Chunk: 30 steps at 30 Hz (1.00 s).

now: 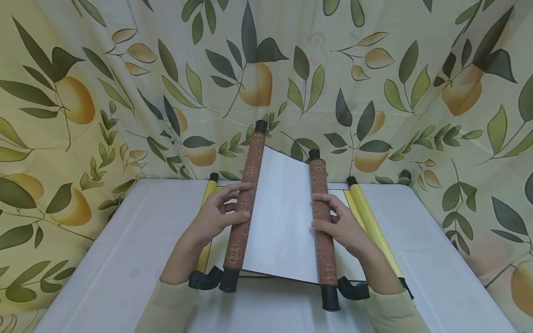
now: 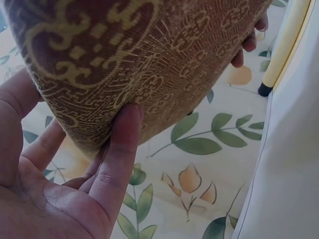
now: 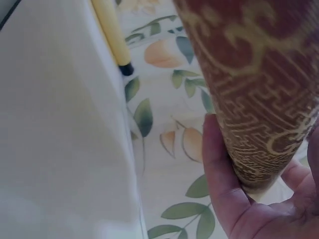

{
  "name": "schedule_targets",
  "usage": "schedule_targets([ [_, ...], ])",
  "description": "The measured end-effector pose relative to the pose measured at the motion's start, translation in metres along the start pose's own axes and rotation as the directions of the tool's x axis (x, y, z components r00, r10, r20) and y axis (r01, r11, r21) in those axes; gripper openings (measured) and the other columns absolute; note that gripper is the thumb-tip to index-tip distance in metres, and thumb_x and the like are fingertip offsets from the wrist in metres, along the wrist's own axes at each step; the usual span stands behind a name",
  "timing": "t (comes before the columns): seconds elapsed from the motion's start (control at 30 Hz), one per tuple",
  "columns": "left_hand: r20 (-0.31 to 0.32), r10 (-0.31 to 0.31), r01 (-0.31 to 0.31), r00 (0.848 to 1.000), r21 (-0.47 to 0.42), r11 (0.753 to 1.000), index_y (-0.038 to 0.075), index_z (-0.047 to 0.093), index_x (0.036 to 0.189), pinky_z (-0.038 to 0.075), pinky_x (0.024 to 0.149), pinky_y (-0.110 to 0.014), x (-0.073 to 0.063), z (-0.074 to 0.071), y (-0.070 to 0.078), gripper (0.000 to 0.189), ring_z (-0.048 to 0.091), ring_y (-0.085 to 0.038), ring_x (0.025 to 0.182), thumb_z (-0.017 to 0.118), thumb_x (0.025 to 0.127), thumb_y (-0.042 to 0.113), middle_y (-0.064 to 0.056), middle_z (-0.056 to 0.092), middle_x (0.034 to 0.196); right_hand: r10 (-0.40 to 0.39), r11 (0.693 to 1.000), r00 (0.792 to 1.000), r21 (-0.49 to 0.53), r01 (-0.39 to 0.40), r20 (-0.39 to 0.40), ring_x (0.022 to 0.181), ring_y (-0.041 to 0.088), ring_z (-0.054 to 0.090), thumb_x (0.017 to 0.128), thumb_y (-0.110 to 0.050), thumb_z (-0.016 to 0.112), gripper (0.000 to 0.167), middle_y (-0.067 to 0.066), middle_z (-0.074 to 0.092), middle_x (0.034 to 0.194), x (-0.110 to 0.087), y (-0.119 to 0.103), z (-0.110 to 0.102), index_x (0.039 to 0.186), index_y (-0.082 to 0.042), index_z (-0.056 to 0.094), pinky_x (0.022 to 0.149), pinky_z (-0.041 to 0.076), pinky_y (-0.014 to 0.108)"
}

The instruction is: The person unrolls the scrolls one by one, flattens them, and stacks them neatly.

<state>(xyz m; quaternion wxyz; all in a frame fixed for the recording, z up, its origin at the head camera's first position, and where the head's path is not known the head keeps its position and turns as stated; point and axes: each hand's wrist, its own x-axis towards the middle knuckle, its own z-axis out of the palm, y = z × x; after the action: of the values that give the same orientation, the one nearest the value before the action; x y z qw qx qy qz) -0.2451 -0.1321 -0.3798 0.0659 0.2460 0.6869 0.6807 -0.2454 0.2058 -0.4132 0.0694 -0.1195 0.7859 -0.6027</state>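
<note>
Both hands hold up a partly unrolled scroll (image 1: 283, 217), its blank white sheet spread between two rolled ends covered in reddish-brown, gold-patterned cloth with black knobs. The left hand (image 1: 218, 210) grips the left roll (image 1: 245, 203), thumb in front and fingers behind it. In the left wrist view the thumb (image 2: 124, 144) presses on the patterned cloth. On the other side the right hand (image 1: 339, 222) grips the right roll (image 1: 321, 203). The right wrist view shows its fingers around the patterned roll (image 3: 264, 109). Below lies a yellow scroll (image 1: 372, 226), partly hidden behind the raised one.
The yellow scroll lies on a white-covered table (image 1: 433, 240), its two rolls apart and their black knobs near the far edge. Behind the table hangs a curtain (image 1: 291, 27) printed with leaves and orange fruit. Black straps (image 1: 206, 278) show at the wrists.
</note>
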Motion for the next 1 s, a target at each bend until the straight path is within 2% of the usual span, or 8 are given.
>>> schedule_targets([
  [0.13,0.000,-0.023,0.023,1.000,-0.010,1.000,0.013,0.050,0.144,0.057,0.082,-0.038,-0.002,-0.002,-0.001,0.062,0.061,-0.031,0.109,0.071,0.087,0.002,-0.015,0.045,0.141,0.020,0.999,1.000,-0.026,-0.020,0.024,0.112,0.039,0.056,0.089,-0.010,0.072,0.065,0.018,0.030,0.151,0.003,-0.001,0.001,0.147,-0.015,0.041,0.080,0.057,0.042],
  [0.37,0.032,-0.052,0.051,0.998,0.013,0.999,0.017,0.052,0.142,0.058,0.081,-0.041,0.003,-0.007,0.001,0.059,0.063,-0.030,0.107,0.072,0.088,0.005,-0.017,0.047,0.132,0.024,0.997,0.999,-0.071,-0.022,0.026,0.115,0.043,0.051,0.089,-0.004,0.066,0.062,0.018,0.022,0.157,0.003,-0.007,-0.008,0.146,-0.014,0.042,0.079,0.056,0.042],
  [0.6,0.048,-0.074,0.072,0.996,0.036,0.997,0.016,0.051,0.142,0.057,0.082,-0.042,0.002,-0.009,0.005,0.059,0.063,-0.031,0.108,0.072,0.087,0.005,-0.016,0.045,0.134,0.037,0.997,0.996,-0.071,-0.031,0.078,0.107,0.037,0.055,0.090,-0.011,0.071,0.061,0.019,0.026,0.153,0.003,-0.010,-0.009,0.145,-0.013,0.043,0.078,0.056,0.039],
  [0.87,0.041,-0.102,0.100,0.994,0.040,0.994,0.018,0.050,0.143,0.057,0.083,-0.043,-0.005,-0.012,0.007,0.060,0.062,-0.032,0.110,0.072,0.088,0.008,-0.017,0.044,0.136,0.048,0.991,0.998,-0.125,-0.041,0.048,0.123,0.047,0.048,0.091,-0.005,0.065,0.060,0.019,0.018,0.160,0.002,-0.012,-0.012,0.146,-0.013,0.043,0.085,0.054,0.044],
  [1.0,0.039,-0.099,0.097,0.994,0.043,0.994,0.019,0.050,0.143,0.057,0.083,-0.042,-0.008,-0.013,0.005,0.060,0.062,-0.031,0.111,0.072,0.089,0.008,-0.016,0.044,0.136,0.052,0.991,0.997,-0.123,-0.045,0.059,0.121,0.046,0.051,0.091,-0.010,0.069,0.061,0.018,0.020,0.159,0.002,-0.013,-0.012,0.146,-0.013,0.042,0.085,0.054,0.042],
])
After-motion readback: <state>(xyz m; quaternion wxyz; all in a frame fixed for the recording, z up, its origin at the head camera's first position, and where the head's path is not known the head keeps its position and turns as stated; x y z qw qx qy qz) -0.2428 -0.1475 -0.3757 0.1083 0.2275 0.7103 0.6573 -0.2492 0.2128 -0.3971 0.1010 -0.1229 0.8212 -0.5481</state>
